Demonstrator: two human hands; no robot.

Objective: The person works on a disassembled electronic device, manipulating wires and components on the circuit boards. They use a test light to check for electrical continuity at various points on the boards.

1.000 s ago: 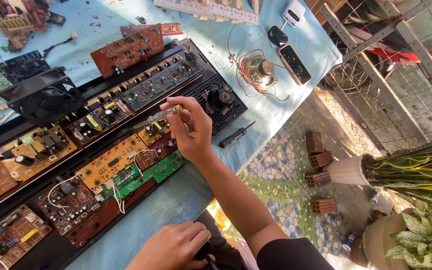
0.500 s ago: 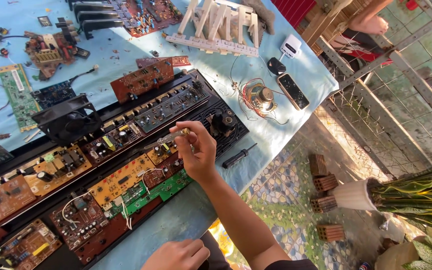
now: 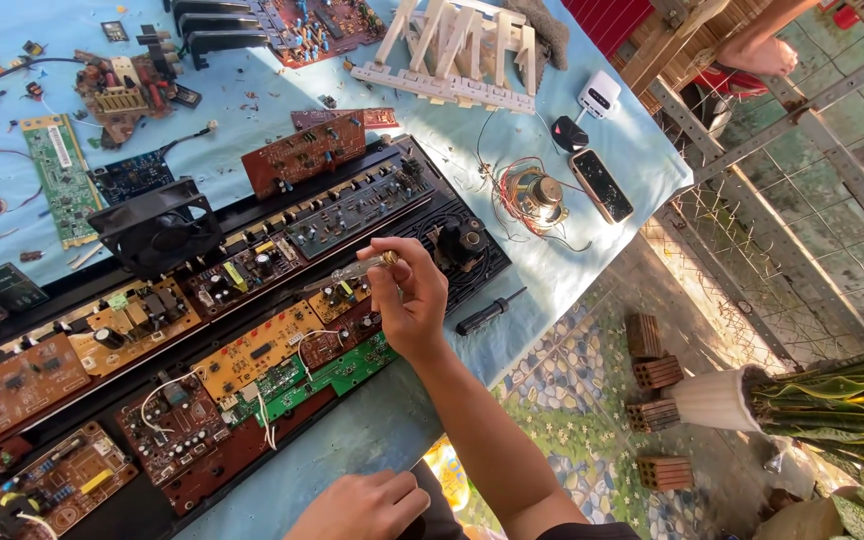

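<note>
R hand (image 3: pixel 407 300) is raised over the row of circuit boards (image 3: pixel 252 350) on the table (image 3: pixel 552 270), fingers pinched around a clear-handled tester screwdriver (image 3: pixel 352 272), tip pointing left toward the boards. L hand (image 3: pixel 362 508) rests at the near table edge w/ fingers curled loosely, holding nothing visible. A black screwdriver (image 3: pixel 489 312) lies just right of the R hand. Black fan (image 3: pixel 157 232) sits on the boards further left; small speaker (image 3: pixel 535 192) and phone (image 3: pixel 601 185) lie beyond.
</note>
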